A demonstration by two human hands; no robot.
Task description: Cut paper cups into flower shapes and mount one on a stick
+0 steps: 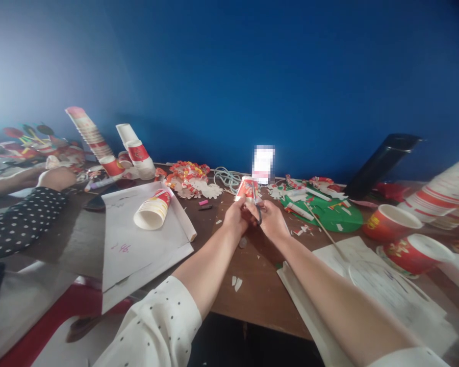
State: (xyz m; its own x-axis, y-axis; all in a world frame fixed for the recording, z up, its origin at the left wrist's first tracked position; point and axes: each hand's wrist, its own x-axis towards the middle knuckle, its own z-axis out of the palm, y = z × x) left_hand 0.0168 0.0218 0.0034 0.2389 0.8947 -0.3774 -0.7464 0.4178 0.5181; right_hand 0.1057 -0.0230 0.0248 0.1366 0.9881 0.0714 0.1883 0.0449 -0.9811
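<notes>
In front of me, over the far part of the brown table, my left hand (236, 214) is closed round a red-and-white paper cup (246, 187). My right hand (270, 218) grips a pair of scissors (259, 214) by its dark handle loops. The blades point up along the right side of the cup; whether they have cut into it I cannot tell. Another paper cup (153, 210) lies on its side to the left, on white paper (137, 250). A pile of red, yellow and white paper cut-outs (189, 178) sits behind my left hand.
A green round sheet (340, 216) with paper scraps lies right of my hands. Paper cups (393, 221), cup stacks (443, 188) and a black bottle (382, 163) stand at right. More stacked cups (95, 140) lean at left. Another person's polka-dot sleeve (26, 219) is at far left.
</notes>
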